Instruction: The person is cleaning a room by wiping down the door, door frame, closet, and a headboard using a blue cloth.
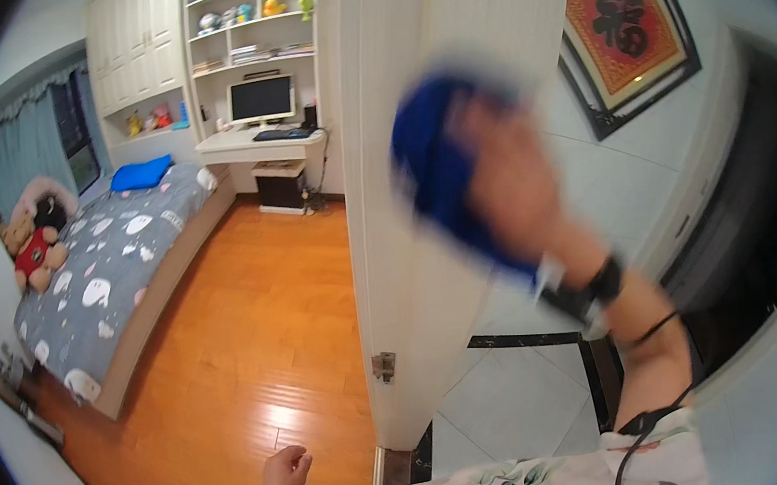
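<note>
1. Head view, right hand [509,179]: raised in front of white door panel [498,25], laid over blue cloth [426,155]. Motion blur: cannot tell whether fingers clamp cloth or press it flat, nor whether cloth touches panel.
2. Head view, left hand [286,478]: low, above orange wood floor [228,359]; fingers loosely curled, slight gap at thumb, nothing visible in grasp.
3. Head view, containers: white bookcase [290,36] carries plush toys [272,8] above, books [251,55] below. Wall niche [117,124] under cupboard holds small toys [160,115]. Cupboard [131,41] doors closed; contents hidden.
</note>
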Motion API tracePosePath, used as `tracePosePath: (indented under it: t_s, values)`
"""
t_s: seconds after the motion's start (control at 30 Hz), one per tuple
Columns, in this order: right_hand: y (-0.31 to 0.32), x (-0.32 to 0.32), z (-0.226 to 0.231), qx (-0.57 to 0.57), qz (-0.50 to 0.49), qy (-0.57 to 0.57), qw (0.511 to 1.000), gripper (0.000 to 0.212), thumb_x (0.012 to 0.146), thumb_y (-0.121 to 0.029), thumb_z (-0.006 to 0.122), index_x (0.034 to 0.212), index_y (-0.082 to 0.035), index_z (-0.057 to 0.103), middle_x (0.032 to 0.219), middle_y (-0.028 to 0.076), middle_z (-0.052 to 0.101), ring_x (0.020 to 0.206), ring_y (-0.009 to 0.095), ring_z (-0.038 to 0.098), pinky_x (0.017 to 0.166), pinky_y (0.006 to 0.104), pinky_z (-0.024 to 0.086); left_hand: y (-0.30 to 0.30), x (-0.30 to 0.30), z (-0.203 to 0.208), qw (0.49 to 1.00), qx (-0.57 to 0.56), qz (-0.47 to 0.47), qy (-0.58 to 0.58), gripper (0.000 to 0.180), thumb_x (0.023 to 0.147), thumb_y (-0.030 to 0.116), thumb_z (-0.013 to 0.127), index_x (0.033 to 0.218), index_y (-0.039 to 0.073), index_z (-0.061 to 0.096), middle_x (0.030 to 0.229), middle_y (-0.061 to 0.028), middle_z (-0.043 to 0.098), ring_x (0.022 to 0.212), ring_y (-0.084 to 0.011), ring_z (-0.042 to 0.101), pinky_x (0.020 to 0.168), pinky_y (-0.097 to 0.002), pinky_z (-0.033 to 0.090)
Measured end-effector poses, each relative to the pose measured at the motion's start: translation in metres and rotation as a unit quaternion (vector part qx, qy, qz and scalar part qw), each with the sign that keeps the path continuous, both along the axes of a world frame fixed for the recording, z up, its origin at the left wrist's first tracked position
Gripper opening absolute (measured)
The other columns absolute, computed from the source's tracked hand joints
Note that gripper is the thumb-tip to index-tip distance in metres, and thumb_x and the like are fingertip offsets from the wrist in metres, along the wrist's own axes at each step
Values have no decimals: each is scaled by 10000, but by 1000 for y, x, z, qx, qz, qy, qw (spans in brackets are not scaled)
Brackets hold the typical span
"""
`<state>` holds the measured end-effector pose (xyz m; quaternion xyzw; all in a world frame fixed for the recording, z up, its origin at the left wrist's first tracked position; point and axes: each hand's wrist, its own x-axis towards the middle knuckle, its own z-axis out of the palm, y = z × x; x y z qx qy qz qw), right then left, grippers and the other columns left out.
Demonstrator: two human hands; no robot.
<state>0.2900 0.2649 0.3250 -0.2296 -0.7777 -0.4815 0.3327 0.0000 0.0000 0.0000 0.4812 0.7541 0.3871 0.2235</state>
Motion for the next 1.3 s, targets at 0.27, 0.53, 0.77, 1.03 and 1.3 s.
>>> tracePosePath:
  t_s: [0.27, 0.53, 0.77, 1.03, 1.3]
  values:
    - [-12, 38, -165, -183, 370, -129, 902, 170, 670, -81, 554, 831, -29, 562, 717, 96, 529, 749, 257, 554, 847, 423, 402, -49, 92, 3, 997, -37, 40, 54, 237, 745, 181, 593, 867, -21, 597, 736, -165, 605, 648, -256, 588, 589, -324, 463]
    - [-31, 10, 107, 292, 240, 80, 922, 399, 726, 26, 432, 1067, -122, 576, 1055, 62, 591, 974, 223, 554, 862, 332, 411, -85, 91, 13, 996, -1, 93, -13, 211, 761, 142, 573, 870, -38, 582, 723, -178, 590, 651, -269, 580, 580, -320, 451]
    - [-28, -37, -129, -190, 196, -206, 940, 386, 729, -19, 450, 1106, 60, 441, 1091, 162, 492, 1013, 293, 469, 907, 396, 344, -140, 106, -38, 984, 1, 162, -69, 225, 766, 138, 572, 925, -23, 572, 777, -170, 594, 697, -259, 581, 627, -327, 455]
    - [-14, -13, -171, -208, 279, -241, 906, 212, 656, -84, 555, 847, -4, 599, 898, 95, 576, 900, 240, 542, 933, 423, 347, -224, 97, -52, 950, -89, 295, -43, 209, 776, 140, 558, 913, -18, 573, 748, -162, 583, 691, -266, 570, 627, -334, 447]
    - [-2, 27, -165, -150, 197, -252, 935, 355, 708, -45, 522, 1060, -8, 537, 1207, 123, 479, 1151, 276, 415, 983, 421, 265, -190, 93, -43, 963, -95, 248, -53, 191, 776, 147, 535, 859, -23, 563, 749, -179, 576, 688, -310, 562, 601, -364, 432]
